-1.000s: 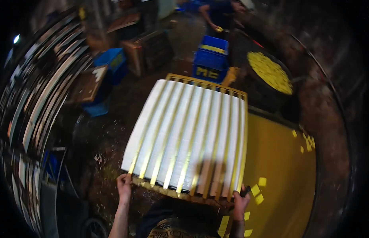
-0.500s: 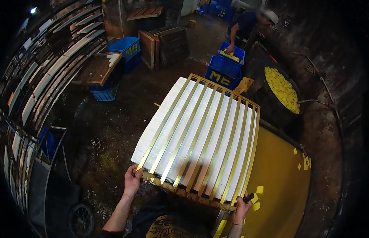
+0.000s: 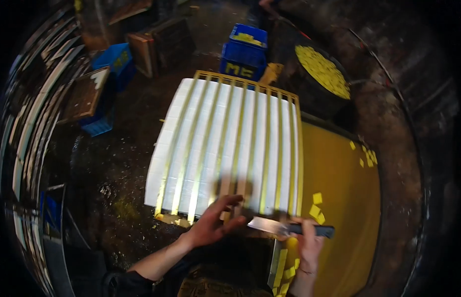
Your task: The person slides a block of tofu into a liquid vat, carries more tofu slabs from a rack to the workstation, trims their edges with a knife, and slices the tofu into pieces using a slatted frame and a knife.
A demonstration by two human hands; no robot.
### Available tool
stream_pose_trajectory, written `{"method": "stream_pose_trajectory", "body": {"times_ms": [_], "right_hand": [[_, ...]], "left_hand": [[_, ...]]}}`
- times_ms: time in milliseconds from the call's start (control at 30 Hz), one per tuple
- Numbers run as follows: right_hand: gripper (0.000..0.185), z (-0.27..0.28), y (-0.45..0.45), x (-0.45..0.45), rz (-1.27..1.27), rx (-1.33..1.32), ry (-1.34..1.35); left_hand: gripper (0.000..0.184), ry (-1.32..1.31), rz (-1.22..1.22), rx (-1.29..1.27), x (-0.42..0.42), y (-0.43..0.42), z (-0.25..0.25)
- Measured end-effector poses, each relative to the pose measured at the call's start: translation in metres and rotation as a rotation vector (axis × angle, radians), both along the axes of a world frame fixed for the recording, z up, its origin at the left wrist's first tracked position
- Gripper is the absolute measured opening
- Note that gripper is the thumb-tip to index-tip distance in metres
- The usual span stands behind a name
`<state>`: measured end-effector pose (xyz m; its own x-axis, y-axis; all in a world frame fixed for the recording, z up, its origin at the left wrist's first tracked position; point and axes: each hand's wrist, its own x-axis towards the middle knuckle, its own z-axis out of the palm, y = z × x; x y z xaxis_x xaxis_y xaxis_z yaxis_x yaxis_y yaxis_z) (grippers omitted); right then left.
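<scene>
My right hand (image 3: 308, 242) grips a knife (image 3: 270, 226) by its dark handle, the broad blade pointing left along the near edge of a yellow slatted rack (image 3: 298, 148). My left hand (image 3: 215, 222), slightly blurred, hovers at that same edge with its fingers apart and holding nothing. Beneath the slats lies a wide white slab (image 3: 163, 148), scored into small blocks and resembling tofu. A brownish cloth-like strip (image 3: 173, 219) shows along the near left edge. Shadows of my hands fall on the slab. What supports the slab is hidden.
To the right lies a vat of yellow-brown liquid (image 3: 339, 188) with several yellow squares (image 3: 315, 212). A round tub of yellow pieces (image 3: 324, 72) and stacked blue crates (image 3: 240, 59) stand beyond. Metal racking (image 3: 25, 128) runs along the left. Another person's arm (image 3: 269, 6) shows at the top.
Both hands have left the rack's near corners. My left hand moved right toward the middle; my right hand now holds the knife across the near edge. The view shifted, and the co-worker is mostly out of frame.
</scene>
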<state>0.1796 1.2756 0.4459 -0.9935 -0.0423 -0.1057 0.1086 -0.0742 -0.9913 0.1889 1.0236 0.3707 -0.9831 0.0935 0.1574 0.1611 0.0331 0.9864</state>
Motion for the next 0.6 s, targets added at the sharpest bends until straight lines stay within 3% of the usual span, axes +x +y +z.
{"method": "stream_pose_trajectory", "body": {"times_ms": [33, 67, 133, 200, 233, 267, 300, 333, 367, 400, 467, 600], "right_hand": [[0.023, -0.002, -0.013, -0.005, -0.011, -0.003, -0.05], [0.021, -0.004, -0.019, -0.014, -0.019, -0.012, -0.098], [0.019, -0.001, -0.018, -0.041, 0.342, 0.121, 0.075], [0.02, 0.031, -0.022, -0.076, 0.415, 0.278, 0.012], [0.017, 0.022, -0.014, -0.102, 0.394, 0.362, 0.101], [0.012, 0.005, -0.011, -0.134, 0.258, 0.413, 0.391], [0.008, 0.028, -0.023, -0.167, 0.129, 0.407, 0.293], [0.007, 0.014, -0.017, -0.216, 0.028, 0.577, 0.611], [0.011, 0.015, -0.017, -0.257, 0.023, 0.593, 0.541], [0.015, 0.008, -0.015, -0.304, 0.048, 0.651, 0.582], [0.018, -0.018, -0.018, -0.38, 0.031, 0.77, 0.739], [0.024, -0.035, -0.042, -0.445, 0.136, 0.927, 0.782]], "left_hand": [[0.034, -0.148, -0.137, 0.192, -0.011, 0.011, 0.008], [0.034, -0.151, -0.171, 0.2, -0.022, 0.012, 0.009], [0.024, -0.266, -0.358, 0.003, -0.051, 0.009, 0.012], [0.021, -0.273, -0.271, -0.073, -0.084, 0.009, 0.011], [0.027, -0.172, -0.141, -0.144, -0.1, 0.009, 0.006], [0.034, -0.07, -0.007, -0.214, -0.118, 0.01, -0.004], [0.043, 0.151, 0.11, -0.463, -0.136, 0.004, -0.023], [0.053, 0.371, 0.231, -0.712, -0.149, -0.005, -0.041], [0.069, 0.283, 0.166, -0.954, -0.156, -0.012, -0.051], [0.069, 0.273, 0.167, -0.949, -0.157, -0.017, -0.054], [0.084, 0.251, 0.045, -1.178, -0.157, -0.022, -0.052], [0.097, 0.157, -0.007, -1.069, -0.158, -0.023, -0.039]]}}
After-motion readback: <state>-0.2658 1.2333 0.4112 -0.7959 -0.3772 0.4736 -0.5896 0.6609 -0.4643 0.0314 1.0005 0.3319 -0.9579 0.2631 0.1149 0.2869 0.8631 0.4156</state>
